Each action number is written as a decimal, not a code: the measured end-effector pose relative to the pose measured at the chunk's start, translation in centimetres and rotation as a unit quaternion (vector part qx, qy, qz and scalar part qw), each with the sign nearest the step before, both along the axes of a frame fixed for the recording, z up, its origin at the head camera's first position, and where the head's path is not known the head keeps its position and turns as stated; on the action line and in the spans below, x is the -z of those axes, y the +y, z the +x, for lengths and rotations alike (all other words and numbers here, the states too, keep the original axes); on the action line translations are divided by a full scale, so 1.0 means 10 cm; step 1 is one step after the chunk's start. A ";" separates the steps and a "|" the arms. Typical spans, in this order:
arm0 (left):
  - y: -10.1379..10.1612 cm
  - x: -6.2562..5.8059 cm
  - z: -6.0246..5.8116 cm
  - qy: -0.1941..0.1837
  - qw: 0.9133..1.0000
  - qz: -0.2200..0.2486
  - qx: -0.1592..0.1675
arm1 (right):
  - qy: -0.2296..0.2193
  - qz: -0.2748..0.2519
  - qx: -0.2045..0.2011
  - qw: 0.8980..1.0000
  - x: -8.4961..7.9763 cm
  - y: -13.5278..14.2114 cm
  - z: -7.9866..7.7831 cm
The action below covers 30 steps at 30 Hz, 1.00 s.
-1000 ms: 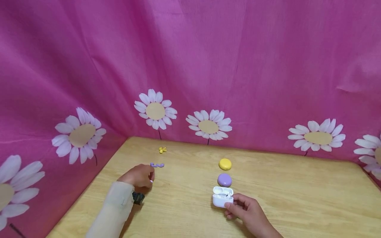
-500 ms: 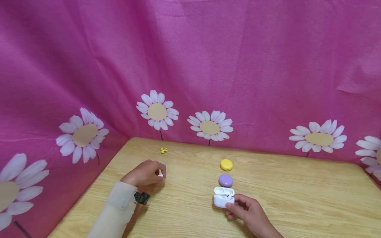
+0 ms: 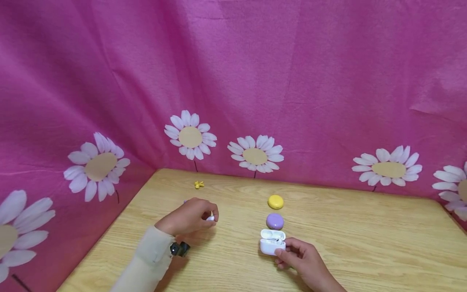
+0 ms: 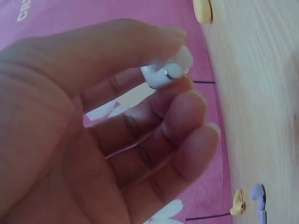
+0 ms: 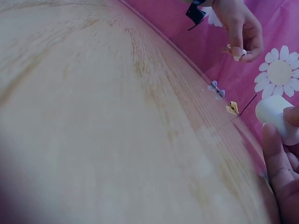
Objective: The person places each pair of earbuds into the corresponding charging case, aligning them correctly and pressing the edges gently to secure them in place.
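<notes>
My left hand (image 3: 187, 217) pinches a white earbud (image 4: 161, 75) between thumb and forefinger, held above the table left of centre. In the left wrist view the other fingers are loosely bent. My right hand (image 3: 308, 261) grips a white earbud case (image 3: 269, 246) by its right side, thumb at the front. Its lid stands up, and one white earbud (image 3: 279, 241) shows inside at the right. A pair of purple earbuds (image 5: 216, 90) lies on the table, mostly hidden behind my left hand in the head view.
Behind the white case sit a round purple case (image 3: 275, 221) and a round yellow case (image 3: 275, 202), both closed. Yellow earbuds (image 3: 198, 185) lie near the back left of the wooden table (image 3: 365, 235). A pink flowered curtain (image 3: 310, 81) encloses the back and sides.
My left hand has moved right, toward the white case, carrying the white earbud and passing in front of the purple earbuds. The right hand and the case have stayed in place.
</notes>
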State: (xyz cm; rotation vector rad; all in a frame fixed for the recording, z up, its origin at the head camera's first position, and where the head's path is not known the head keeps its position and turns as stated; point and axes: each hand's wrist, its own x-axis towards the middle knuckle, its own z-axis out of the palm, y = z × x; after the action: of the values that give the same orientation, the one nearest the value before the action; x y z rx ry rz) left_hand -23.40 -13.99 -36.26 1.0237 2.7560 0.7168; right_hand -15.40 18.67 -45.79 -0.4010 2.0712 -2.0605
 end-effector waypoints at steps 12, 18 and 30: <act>0.16 0.05 0.01 0.018 0.999 0.028 0.008 | 0.009 0.036 0.011 0.999 0.02 0.03 0.02; 0.20 0.05 0.03 0.031 0.999 0.023 0.008 | 0.016 0.024 0.003 1.000 0.04 0.02 0.00; 0.25 0.03 0.06 0.079 0.996 0.034 0.006 | 0.004 0.021 0.002 1.000 0.01 -0.01 -0.01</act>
State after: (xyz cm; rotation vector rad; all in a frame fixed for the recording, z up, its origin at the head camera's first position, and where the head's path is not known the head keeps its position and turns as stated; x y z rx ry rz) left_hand -22.76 -11.48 -36.56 1.1588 2.8729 0.7651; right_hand -15.54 18.56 -45.87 -0.3985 2.1171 -2.0185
